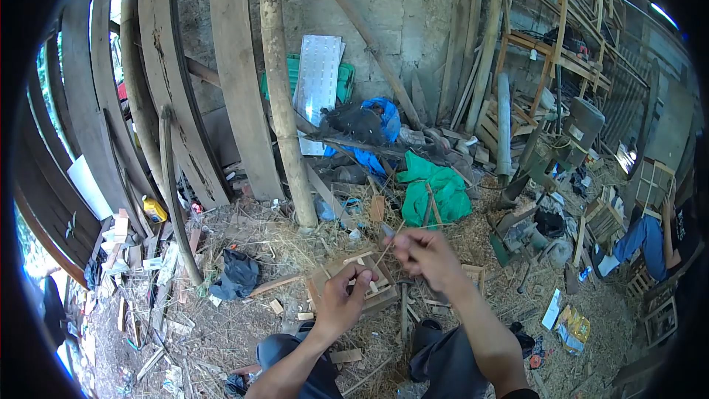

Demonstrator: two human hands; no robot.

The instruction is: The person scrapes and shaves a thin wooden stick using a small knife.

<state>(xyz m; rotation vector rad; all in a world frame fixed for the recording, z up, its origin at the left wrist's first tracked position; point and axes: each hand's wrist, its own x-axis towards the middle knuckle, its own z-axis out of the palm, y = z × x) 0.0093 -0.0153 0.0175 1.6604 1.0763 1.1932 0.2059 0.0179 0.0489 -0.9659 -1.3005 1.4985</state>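
My right hand (430, 257) is closed, raised just above and right of a small wooden box (318, 278). From its fingers a grey, blade-like tip (387, 231) sticks out; the rest of that tool is hidden in the grip. My left hand (342, 301) reaches over the near side of the box with thumb and fingers bent together. Beside its fingertips lies a small pale wood piece (373, 287), and I cannot tell whether the fingers grip it. A hammer-like tool (404, 309) with a thin handle lies right of the box.
Wood scraps and straw cover the ground. A black plastic bag (236, 275) lies left, a green sack (436, 191) ahead. A wooden post (279, 96) stands in front of a block wall. Machinery (557, 148) stands right. Another person's jeans-clad leg (636, 240) shows at far right.
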